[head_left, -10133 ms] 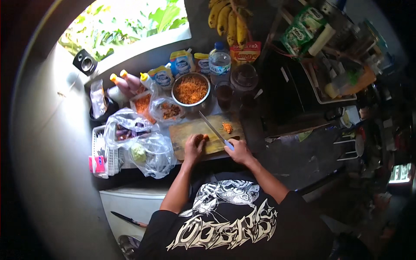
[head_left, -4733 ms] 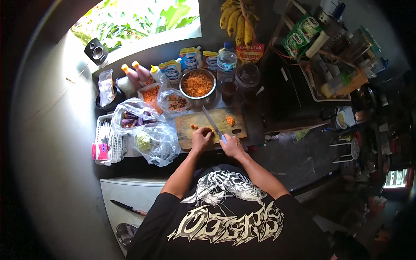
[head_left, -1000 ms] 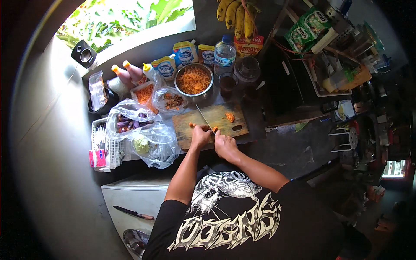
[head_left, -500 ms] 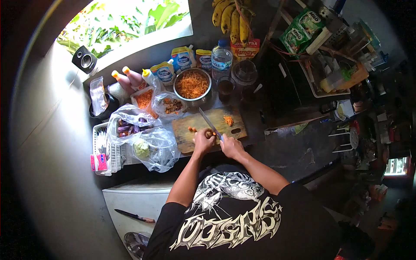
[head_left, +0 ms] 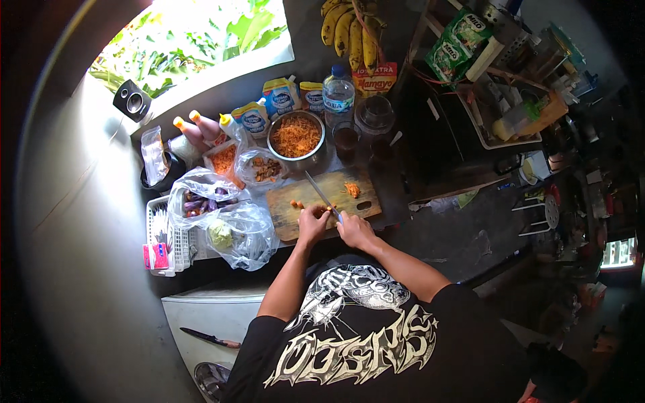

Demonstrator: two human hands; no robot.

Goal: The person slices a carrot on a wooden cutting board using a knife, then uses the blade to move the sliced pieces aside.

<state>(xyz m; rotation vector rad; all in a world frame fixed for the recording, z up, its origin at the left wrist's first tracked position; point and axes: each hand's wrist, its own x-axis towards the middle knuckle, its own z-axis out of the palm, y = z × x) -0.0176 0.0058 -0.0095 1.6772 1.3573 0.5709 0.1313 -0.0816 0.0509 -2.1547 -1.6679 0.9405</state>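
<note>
A wooden cutting board [head_left: 285,195] lies on the counter before me. My right hand [head_left: 356,232] is closed round the handle of a kitchen knife [head_left: 318,188], its blade slanting up to the left over the board. Beside the blade, my left hand [head_left: 312,225] is closed with its fingertips on a small orange carrot piece [head_left: 329,209], mostly covered by the fingers. A few carrot chunks [head_left: 295,203] sit left of the blade. Toward the board's right end is a small heap of orange shreds [head_left: 351,189], near the handle slot.
Behind the board stand a steel bowl of orange shreds [head_left: 321,151], a bag of brown pieces [head_left: 262,168], a water bottle [head_left: 338,97] and a dark drink glass [head_left: 347,141]. Plastic bags with eggplants [head_left: 201,201] and cabbage [head_left: 220,234] lie left. Another knife [head_left: 201,335] rests lower left.
The view has shifted slightly. My left fingers have moved a little along the carrot piece by the blade, and my right hand keeps its hold on the knife.
</note>
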